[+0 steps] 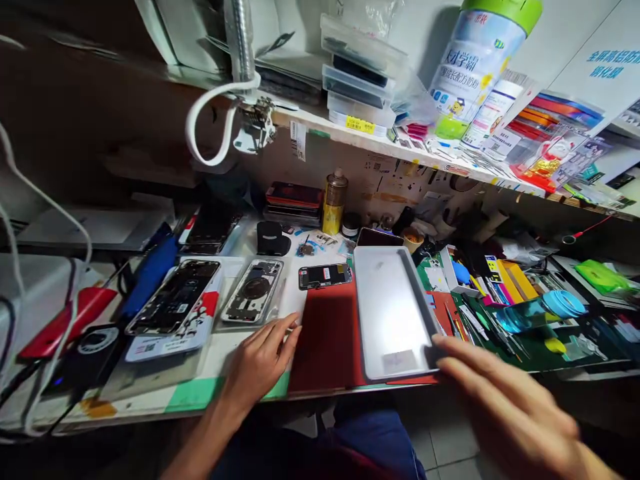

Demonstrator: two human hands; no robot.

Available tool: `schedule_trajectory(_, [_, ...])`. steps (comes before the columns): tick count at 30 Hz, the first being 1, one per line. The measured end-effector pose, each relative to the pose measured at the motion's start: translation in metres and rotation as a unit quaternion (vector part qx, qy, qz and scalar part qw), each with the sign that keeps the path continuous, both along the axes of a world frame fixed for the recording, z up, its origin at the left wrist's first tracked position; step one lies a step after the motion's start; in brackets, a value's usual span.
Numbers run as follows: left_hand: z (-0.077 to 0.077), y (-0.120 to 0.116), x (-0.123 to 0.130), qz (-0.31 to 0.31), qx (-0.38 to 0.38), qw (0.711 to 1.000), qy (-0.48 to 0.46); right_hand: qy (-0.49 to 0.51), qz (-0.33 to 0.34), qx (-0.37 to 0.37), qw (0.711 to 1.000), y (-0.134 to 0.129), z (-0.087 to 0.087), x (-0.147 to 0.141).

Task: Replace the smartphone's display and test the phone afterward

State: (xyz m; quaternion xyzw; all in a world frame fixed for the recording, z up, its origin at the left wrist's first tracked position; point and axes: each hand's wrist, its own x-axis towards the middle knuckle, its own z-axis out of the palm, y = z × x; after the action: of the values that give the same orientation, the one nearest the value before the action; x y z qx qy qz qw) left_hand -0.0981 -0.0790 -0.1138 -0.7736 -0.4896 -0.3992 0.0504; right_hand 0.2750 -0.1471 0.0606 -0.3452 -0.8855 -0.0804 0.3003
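Observation:
My left hand (265, 357) rests at the left edge of a dark red mat (327, 340), fingers apart and nothing in them. At the right, my right hand (500, 387) is stretched out and slightly blurred, its fingertips at the lower right corner of a white shallow tray (390, 307). Whether the fingers grip the tray's edge is hard to see. Above the mat lies a small phone part (325, 275). Left of my left hand are an opened phone (253, 291) with a round coil and a larger opened phone (177, 297) on a white box.
A shelf edge (350, 133) crosses above the bench. Tweezers and drivers lie right, near a blue bottle (540, 311). A yellow spray can (335, 200) stands behind. A red-handled tool (70, 323) and cables are at the left.

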Motion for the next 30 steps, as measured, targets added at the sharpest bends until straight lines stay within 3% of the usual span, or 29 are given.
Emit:
schedule_trajectory(5, [0.014,-0.018,0.009,0.0,-0.085,0.994,-0.062,0.026,0.023,0.008,0.999,0.0,-0.102,-0.039])
schedule_trajectory(7, [0.017,-0.028,0.016,-0.008,-0.126,0.989,-0.075,0.04,0.021,0.014,0.999,-0.002,-0.126,-0.054])
schedule_trajectory(10, [0.018,-0.04,0.027,-0.009,-0.168,0.983,-0.073,0.046,0.02,0.001,0.999,-0.006,-0.146,-0.073])
schedule_trajectory(16, [0.013,-0.048,0.04,0.002,-0.187,0.981,-0.061,0.025,0.022,-0.045,0.998,-0.014,-0.162,-0.088])
schedule_trajectory(20, [0.011,-0.047,0.043,-0.004,-0.186,0.981,-0.046,0.02,0.014,-0.097,0.995,-0.008,-0.152,-0.088])
schedule_trajectory(23, [0.009,-0.046,0.044,-0.004,-0.181,0.983,-0.04,0.051,-0.017,-0.189,0.981,0.024,-0.134,-0.085])
schedule_trajectory(25, [0.007,-0.047,0.045,-0.003,-0.175,0.984,-0.038,0.009,-0.057,-0.235,0.97,0.059,-0.126,-0.086])
schedule_trajectory(30, [0.003,-0.048,0.045,0.0,-0.163,0.986,-0.032,-0.092,-0.068,-0.249,0.962,0.139,-0.125,-0.106])
